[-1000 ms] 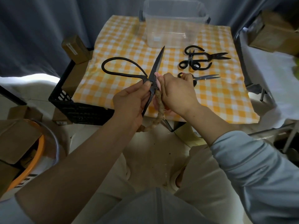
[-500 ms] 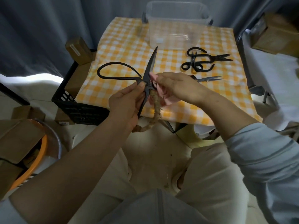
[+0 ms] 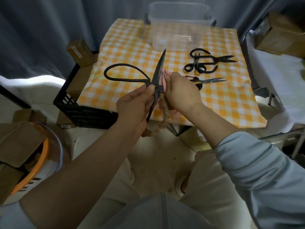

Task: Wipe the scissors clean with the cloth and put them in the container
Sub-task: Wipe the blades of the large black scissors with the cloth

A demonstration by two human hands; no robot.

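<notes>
The left hand (image 3: 133,106) grips the big scissors (image 3: 156,76) near the pivot, while the right hand (image 3: 180,93) pinches a pink cloth (image 3: 162,75) against the blade.

Pink cloth (image 3: 162,74) mostly hidden behind right hand (image 3: 180,94) and blade of large scissors (image 3: 158,71). Small scissors (image 3: 210,80): handles covered by right hand. Large scissors' lower handle partly behind left hand (image 3: 133,108). Orange basin (image 3: 33,171) cut by left edge. Box label (image 3: 76,50) unreadable.

You have the large black iron scissors (image 3: 159,70) raised in front of the clear plastic container (image 3: 178,25), tip towards it, the crumpled pink cloth (image 3: 162,74) against the blade. Smaller black scissors (image 3: 196,61) lie by its right front corner.
</notes>
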